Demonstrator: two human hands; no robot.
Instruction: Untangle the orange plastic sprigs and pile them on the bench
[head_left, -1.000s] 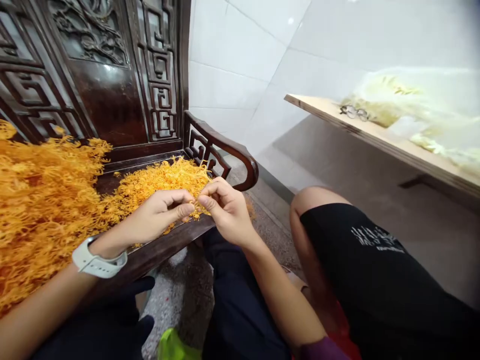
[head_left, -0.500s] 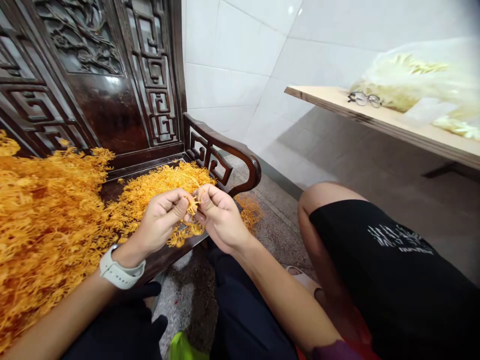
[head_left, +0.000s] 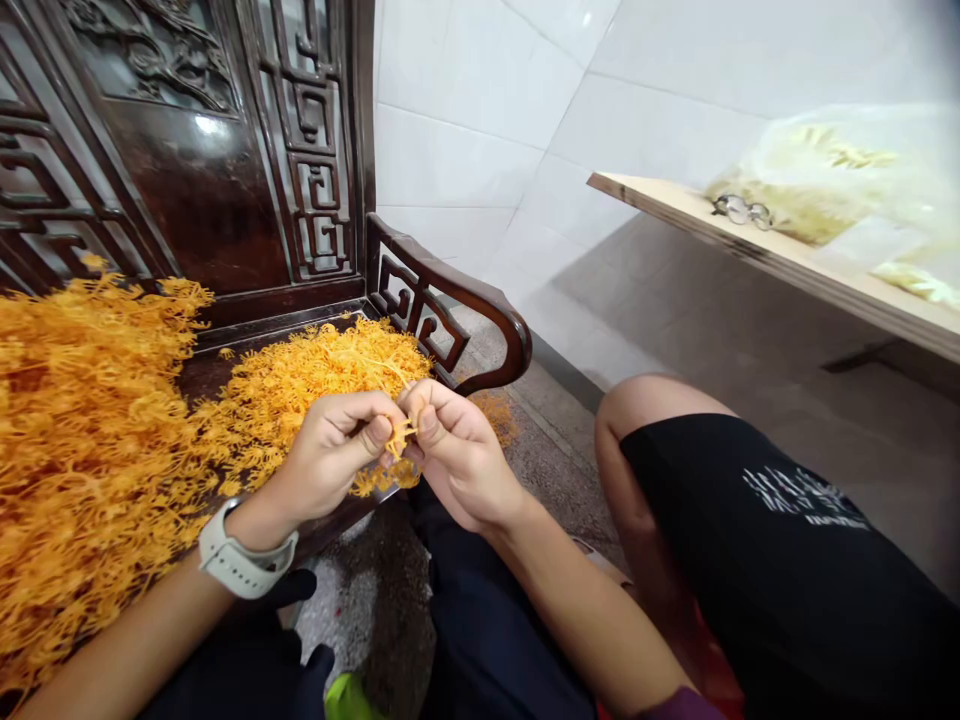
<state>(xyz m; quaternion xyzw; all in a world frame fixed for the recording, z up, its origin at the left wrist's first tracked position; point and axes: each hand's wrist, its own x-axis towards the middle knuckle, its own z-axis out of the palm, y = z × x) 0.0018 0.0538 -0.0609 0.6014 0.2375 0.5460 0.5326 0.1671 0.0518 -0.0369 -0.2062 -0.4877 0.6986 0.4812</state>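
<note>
Between my two hands is a small orange spidery flower piece (head_left: 400, 437) with thin prongs. My left hand (head_left: 337, 450), a pale watch strap on its wrist, pinches it from the left between thumb and forefinger. From the right, my right hand (head_left: 469, 455) grips its prongs with thumb and fingertips. More orange prongs (head_left: 386, 478) show just below my fingers; whether they are held or lie on the seat edge I cannot tell. Behind the hands, a heap of similar orange pieces (head_left: 330, 365) covers the seat of the dark wooden bench (head_left: 225, 230).
A larger orange pile (head_left: 90, 430) fills the bench to the left. The curved armrest (head_left: 495, 325) stands beyond my right hand. Another person's knee (head_left: 652, 400) is close on the right. Glasses (head_left: 741, 211) and a bag of pale yellow pieces (head_left: 832, 170) rest on a wooden shelf (head_left: 795, 255).
Both hands sit slightly lower and farther right in the picture, still pinching the orange flower piece. The whole view has shifted a little. Nothing has been let go.
</note>
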